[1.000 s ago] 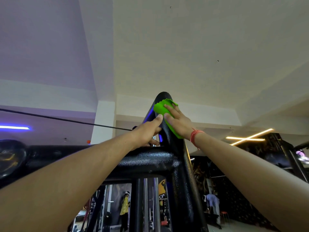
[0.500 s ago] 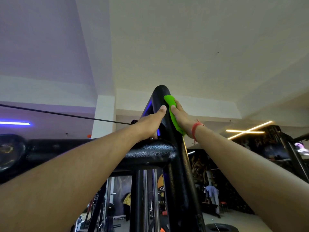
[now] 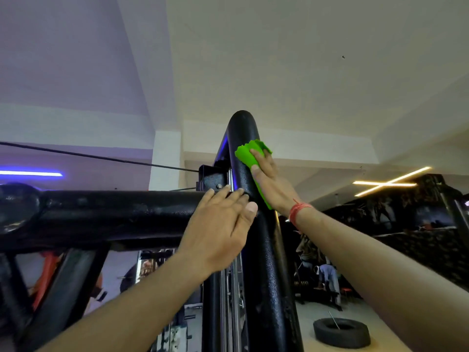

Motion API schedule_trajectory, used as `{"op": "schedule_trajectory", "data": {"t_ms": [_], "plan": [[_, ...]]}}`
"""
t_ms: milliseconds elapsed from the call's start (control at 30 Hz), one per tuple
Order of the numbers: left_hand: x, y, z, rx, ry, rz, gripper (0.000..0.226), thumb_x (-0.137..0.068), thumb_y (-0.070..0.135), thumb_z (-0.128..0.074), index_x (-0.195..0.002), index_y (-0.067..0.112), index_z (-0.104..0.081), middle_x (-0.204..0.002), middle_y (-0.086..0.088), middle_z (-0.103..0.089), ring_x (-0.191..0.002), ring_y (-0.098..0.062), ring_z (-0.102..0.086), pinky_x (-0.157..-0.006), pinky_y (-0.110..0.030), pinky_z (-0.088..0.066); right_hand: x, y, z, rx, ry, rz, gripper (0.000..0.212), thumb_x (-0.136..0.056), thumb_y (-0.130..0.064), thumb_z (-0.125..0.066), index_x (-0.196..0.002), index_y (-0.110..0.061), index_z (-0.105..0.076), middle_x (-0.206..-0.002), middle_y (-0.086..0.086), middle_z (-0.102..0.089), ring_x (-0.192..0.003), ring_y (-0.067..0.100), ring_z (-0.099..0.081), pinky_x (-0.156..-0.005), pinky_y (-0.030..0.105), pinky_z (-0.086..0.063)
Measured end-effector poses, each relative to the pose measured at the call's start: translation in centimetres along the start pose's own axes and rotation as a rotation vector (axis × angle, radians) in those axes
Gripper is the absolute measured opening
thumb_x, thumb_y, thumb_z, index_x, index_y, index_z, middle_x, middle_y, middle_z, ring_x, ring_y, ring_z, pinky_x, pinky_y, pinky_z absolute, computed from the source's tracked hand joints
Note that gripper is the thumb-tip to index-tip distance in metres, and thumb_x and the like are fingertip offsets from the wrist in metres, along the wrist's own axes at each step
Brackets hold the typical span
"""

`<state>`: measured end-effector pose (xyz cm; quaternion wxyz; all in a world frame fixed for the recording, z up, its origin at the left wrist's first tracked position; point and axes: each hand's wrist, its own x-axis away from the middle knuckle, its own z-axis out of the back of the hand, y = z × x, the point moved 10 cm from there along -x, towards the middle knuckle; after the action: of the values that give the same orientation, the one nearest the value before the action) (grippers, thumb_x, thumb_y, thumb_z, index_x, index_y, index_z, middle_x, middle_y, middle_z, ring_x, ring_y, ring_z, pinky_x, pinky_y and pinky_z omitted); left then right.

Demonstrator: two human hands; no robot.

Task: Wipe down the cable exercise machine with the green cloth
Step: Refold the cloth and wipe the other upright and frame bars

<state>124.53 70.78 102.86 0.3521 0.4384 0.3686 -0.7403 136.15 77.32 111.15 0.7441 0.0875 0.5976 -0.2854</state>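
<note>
green cloth (image 3: 250, 158) high on right side of black upright post (image 3: 266, 250) near its rounded top | right hand (image 3: 272, 181) presses it flat, fingers straight, close together | left hand (image 3: 218, 232) at crossbar (image 3: 114, 212) joint, fingers loosely spread, apparently resting, contact unclear

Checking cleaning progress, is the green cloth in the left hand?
No, the right hand presses the green cloth against the black post.

Head view, upward, near upright (image 3: 264, 250)
</note>
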Motion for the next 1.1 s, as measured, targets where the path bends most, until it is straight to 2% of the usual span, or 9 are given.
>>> {"op": "schedule_trajectory", "data": {"t_ms": [67, 167, 333, 500, 700, 833, 900, 1000, 1100], "plan": [[2.1, 0.3, -0.8, 0.073, 0.062, 0.008, 0.073, -0.099, 0.059, -0.003, -0.152, 0.027, -0.042, -0.161, 0.015, -0.031, -0.152, 0.001, -0.005, -0.126, -0.036, -0.006, 3.0, 0.5, -0.4, 0.013, 0.005, 0.048, 0.047, -0.108, -0.037, -0.041, -0.151, -0.051, -0.032, -0.168, -0.020, -0.008, -0.152, 0.003, -0.018, -0.118, 0.021, -0.017], [5.7, 1.2, -2.3, 0.318, 0.138, 0.092, 0.064, -0.102, 0.057, -0.016, -0.148, 0.024, -0.047, -0.158, 0.017, -0.035, -0.150, 0.007, -0.004, -0.125, -0.030, -0.014, 3.9, 1.1, -0.3, 0.055, -0.046, 0.052, 0.046, -0.106, -0.037, -0.045, -0.149, -0.051, -0.037, -0.169, -0.015, -0.012, -0.154, 0.004, -0.012, -0.118, 0.018, -0.010], [8.9, 0.8, -5.2, 0.668, 0.196, 0.343, 0.060, -0.098, 0.059, -0.028, -0.142, 0.028, -0.053, -0.148, 0.025, -0.043, -0.139, 0.016, -0.031, -0.122, -0.028, -0.027, 3.7, -0.2, -0.6, 0.068, -0.003, 0.072, 0.046, -0.107, -0.036, -0.044, -0.153, -0.043, -0.039, -0.168, -0.014, -0.013, -0.156, 0.009, -0.006, -0.124, 0.027, -0.009], [10.6, 0.0, -7.2, 1.290, 0.239, 0.622, 0.033, -0.107, 0.033, -0.038, -0.124, 0.027, -0.065, -0.132, 0.014, -0.065, -0.128, 0.004, -0.053, -0.119, -0.038, -0.035, 11.8, 1.0, -2.0, 0.155, -0.026, 0.235, 0.049, -0.107, -0.037, -0.043, -0.155, -0.042, -0.033, -0.166, -0.013, -0.018, -0.156, 0.007, 0.004, -0.127, 0.026, -0.004], [13.0, 0.3, -8.1, 1.333, 0.183, 0.739, 0.041, -0.107, 0.038, -0.030, -0.125, 0.024, -0.065, -0.135, 0.009, -0.064, -0.131, -0.002, -0.053, -0.117, -0.033, -0.036, 12.2, 1.3, -1.8, 0.045, 0.004, 0.125, 0.048, -0.109, -0.042, -0.038, -0.156, -0.040, -0.033, -0.167, -0.014, -0.016, -0.156, 0.010, 0.004, -0.128, 0.033, -0.010], [15.0, 1.1, -8.6, 1.323, 0.134, 0.729, 0.040, -0.107, 0.036, -0.031, -0.124, 0.026, -0.065, -0.135, 0.009, -0.065, -0.129, 0.000, -0.054, -0.115, -0.031, -0.038, 17.1, 1.1, -2.9, 0.328, -0.048, 0.320, 0.047, -0.108, -0.045, -0.035, -0.153, -0.035, -0.042, -0.164, -0.002, -0.031, -0.158, 0.022, -0.003, -0.126, 0.049, -0.018], [15.7, 1.2, -8.8, 1.332, 0.131, 0.733, 0.039, -0.106, 0.037, -0.032, -0.122, 0.027, -0.067, -0.135, 0.010, -0.065, -0.130, 0.000, -0.053, -0.114, -0.031, -0.039, 15.9, 0.9, -1.8, 0.456, -0.012, 0.322, 0.047, -0.107, -0.048, -0.034, -0.152, -0.037, -0.043, -0.165, -0.003, -0.029, -0.158, 0.026, -0.002, -0.121, 0.058, -0.024], [16.6, 1.4, -9.1, 1.365, 0.108, 0.729, 0.041, -0.099, 0.048, -0.037, -0.118, 0.029, -0.068, -0.131, 0.013, -0.066, -0.129, 0.002, -0.053, -0.113, -0.029, -0.038, 15.7, -0.4, -1.9, 0.495, 0.031, 0.356, 0.047, -0.106, -0.041, -0.037, -0.149, -0.025, -0.050, -0.169, -0.004, -0.017, -0.158, 0.026, -0.003, -0.119, 0.058, -0.025], [17.8, 1.6, -9.6, 1.402, 0.065, 0.717, 0.039, -0.098, 0.054, -0.045, -0.117, 0.029, -0.068, -0.126, 0.016, -0.068, -0.125, 0.005, -0.055, -0.108, -0.025, -0.041, 19.0, -0.8, -4.4, 0.480, -0.065, 0.474, 0.045, -0.107, -0.033, -0.039, -0.147, -0.018, -0.052, -0.164, -0.004, -0.033, -0.157, 0.023, -0.013, -0.119, 0.058, -0.025]]}}
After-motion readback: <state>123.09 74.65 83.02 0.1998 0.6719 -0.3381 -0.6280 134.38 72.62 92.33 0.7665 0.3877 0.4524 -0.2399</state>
